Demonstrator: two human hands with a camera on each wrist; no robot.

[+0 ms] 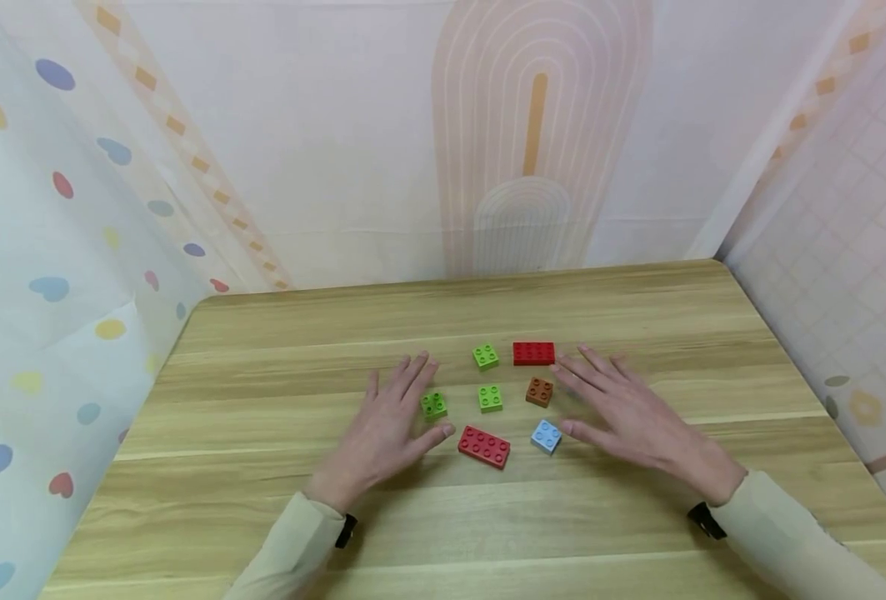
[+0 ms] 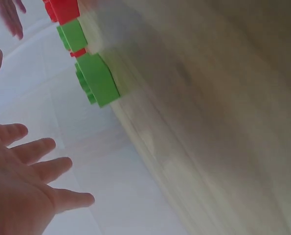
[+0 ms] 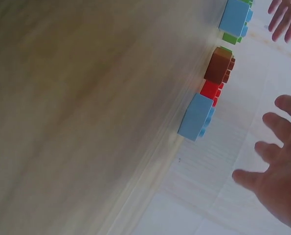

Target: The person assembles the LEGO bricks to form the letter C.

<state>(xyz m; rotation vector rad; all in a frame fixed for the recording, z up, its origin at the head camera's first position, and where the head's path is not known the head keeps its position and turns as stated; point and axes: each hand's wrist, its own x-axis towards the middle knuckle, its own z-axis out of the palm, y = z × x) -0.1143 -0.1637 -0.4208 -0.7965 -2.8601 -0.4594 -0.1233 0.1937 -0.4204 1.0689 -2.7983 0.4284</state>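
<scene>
My left hand hovers with fingers spread just left of a green toy brick. That brick stands near its index finger and thumb, and shows large in the left wrist view. My right hand, its fingers also extended, hangs over the right side of the bricks. Its thumb points at a light blue brick. Near its fingertips are a brown brick and a long red brick. A second blue brick, in the right wrist view, is mostly hidden under this hand in the head view. Neither hand holds anything.
Between the hands lie two more green bricks, one farther back and one in the middle. A second long red brick lies in front of them. The wooden table meets a patterned curtain behind.
</scene>
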